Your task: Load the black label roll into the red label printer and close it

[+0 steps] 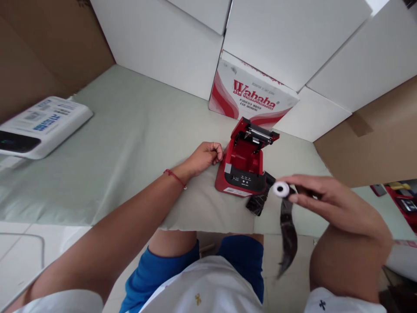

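Observation:
A red and black label printer (243, 174) sits on the cloth-covered table with its lid (256, 131) raised and its red inside showing. My left hand (206, 157) lies curled closed beside the printer's left side; I see nothing in its fingers. To the right of the printer, my right hand (321, 195) grips a small white paper roll (280, 189) between thumb and fingers, its hollow core facing me. A dark, crinkled strip (288, 239) hangs down below the roll. Between the printer and the roll lies a crumpled black wrapper (257, 203).
A white device (48, 124) with a printed label stands at the table's left. Behind the printer leans a Wahaha water carton (250, 93) against white boxes (293, 39). Brown cardboard (374, 126) borders the right. A phone (407, 204) lies at the far right.

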A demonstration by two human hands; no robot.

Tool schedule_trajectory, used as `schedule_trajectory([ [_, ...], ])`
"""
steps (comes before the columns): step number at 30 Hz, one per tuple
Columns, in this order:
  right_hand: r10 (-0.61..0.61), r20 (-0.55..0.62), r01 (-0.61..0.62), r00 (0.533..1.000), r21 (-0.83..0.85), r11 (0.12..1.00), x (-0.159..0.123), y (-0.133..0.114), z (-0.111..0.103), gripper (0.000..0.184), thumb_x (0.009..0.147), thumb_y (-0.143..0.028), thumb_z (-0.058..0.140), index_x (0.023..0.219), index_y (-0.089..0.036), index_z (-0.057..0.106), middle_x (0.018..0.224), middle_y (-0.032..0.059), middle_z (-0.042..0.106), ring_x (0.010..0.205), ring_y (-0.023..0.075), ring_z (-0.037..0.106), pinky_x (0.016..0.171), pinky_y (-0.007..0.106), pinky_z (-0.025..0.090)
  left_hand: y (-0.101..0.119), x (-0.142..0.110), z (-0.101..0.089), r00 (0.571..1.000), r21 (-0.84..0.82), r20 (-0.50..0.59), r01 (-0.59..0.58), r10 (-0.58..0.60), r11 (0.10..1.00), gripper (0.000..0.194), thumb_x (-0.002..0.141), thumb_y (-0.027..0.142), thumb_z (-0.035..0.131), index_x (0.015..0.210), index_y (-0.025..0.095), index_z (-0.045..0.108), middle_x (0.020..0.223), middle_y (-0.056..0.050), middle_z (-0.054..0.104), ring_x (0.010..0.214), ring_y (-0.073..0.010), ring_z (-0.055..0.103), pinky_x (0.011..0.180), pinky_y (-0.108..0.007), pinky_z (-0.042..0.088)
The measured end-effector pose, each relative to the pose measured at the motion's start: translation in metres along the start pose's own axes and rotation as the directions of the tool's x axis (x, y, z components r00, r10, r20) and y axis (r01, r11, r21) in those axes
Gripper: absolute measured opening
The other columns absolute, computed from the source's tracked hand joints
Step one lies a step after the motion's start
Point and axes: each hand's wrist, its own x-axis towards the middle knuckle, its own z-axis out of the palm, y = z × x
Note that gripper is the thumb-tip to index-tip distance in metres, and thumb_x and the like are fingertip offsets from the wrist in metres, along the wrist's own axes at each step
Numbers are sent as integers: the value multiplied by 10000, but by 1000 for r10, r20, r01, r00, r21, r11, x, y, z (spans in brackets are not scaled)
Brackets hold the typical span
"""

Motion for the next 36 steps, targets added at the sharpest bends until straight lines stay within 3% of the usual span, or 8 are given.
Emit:
schedule_trajectory([
  [3,-28,-96,15,995,-133,991,47,-15,8,352,1060,-389,567,1335,-270,753,1244,53,827,1048,235,764,888,330,587,0,0,0,1000,-5,-3,-1,1,1000,163,571,85,472,589,174,607,576,22,575,530,-84,471,565,-217,379],
  [8,111,-47,-121,993,-410,904,121,-16,41,274,1039,-235,542,1213,-178,746,1080,104,822,908,230,725,785,321,496,-4,2,0,1000,-10,-12,-12,12,1000,173,580,75,469,595,175,610,579,20,579,537,-87,486,577,-218,393],
  [18,55,93,-6,994,-466,885,157,0,44,160,923,-177,705,1020,-218,826,1050,91,834,945,245,747,824,321,526,-4,3,1,1000,-8,19,-9,9,1000,194,579,55,443,581,181,591,543,34,538,522,-86,462,566,-222,366],
  [21,7,92,35,996,-451,892,151,1,42,205,976,-217,668,1113,-222,821,1178,98,829,1057,261,761,916,351,563,-2,2,2,1000,-3,24,-10,10,1000,200,574,50,440,585,182,590,541,33,540,524,-89,466,571,-224,373],
  [24,-139,-62,109,988,-350,930,124,1,47,306,1063,-266,577,1302,-234,764,1340,90,796,1182,251,754,1012,384,584,-1,2,2,1000,1,26,-13,13,1000,207,560,47,435,584,182,590,541,32,543,527,-91,471,579,-226,382],
  [29,-433,-368,303,823,-360,882,58,7,88,313,1080,-339,646,1369,-234,707,1403,104,764,1256,256,691,1088,451,577,-3,4,2,1000,22,1,-18,18,1000,190,576,60,446,579,186,588,538,29,537,522,-98,460,571,-237,373],
  [33,-497,-402,247,769,-531,811,30,25,134,698,972,-426,803,1583,-209,543,1636,189,577,1524,366,490,1274,641,419,-7,0,4,997,64,-70,-39,44,997,180,631,68,468,628,187,603,593,19,560,567,-112,478,601,-252,390],
  [36,-507,-538,153,673,-569,808,29,36,155,671,992,-191,750,1618,-227,510,1595,183,600,1535,345,483,1284,645,401,-8,-4,4,980,108,-175,-74,92,991,164,744,96,514,767,193,644,684,20,575,638,-129,491,650,-265,411],
])
